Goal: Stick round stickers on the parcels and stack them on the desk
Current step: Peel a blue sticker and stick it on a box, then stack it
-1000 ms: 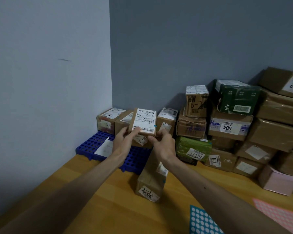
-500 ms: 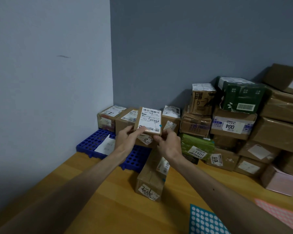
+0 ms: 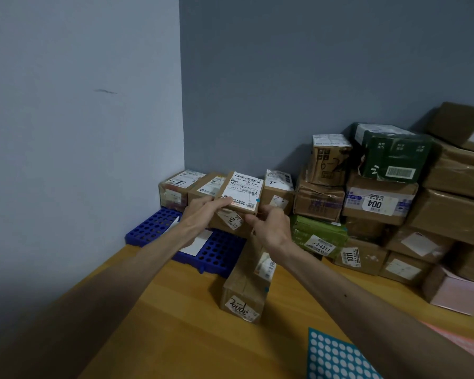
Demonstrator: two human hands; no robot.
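Observation:
A small brown parcel [image 3: 244,191] with a white shipping label lies on top of another brown box [image 3: 230,221] marked "2", in the back row by the wall corner. A blue round sticker [image 3: 258,200] shows on its right edge. My left hand [image 3: 203,212] grips its front left corner. My right hand [image 3: 271,228] has curled fingers at its front right corner. A blue sheet of round white stickers [image 3: 334,356] lies at the near edge of the wooden desk [image 3: 175,324].
A long brown box [image 3: 244,294] with a blue dot lies on the desk under my right forearm. A blue perforated tray [image 3: 153,228] sits in the corner. Many stacked parcels [image 3: 381,203] fill the right, with a green one [image 3: 318,233], a pink box [image 3: 454,294] and a pink sheet [image 3: 460,343].
The parcel has tipped flatter and settled onto the box below it. My right hand has slid from the parcel's right side down to its front corner.

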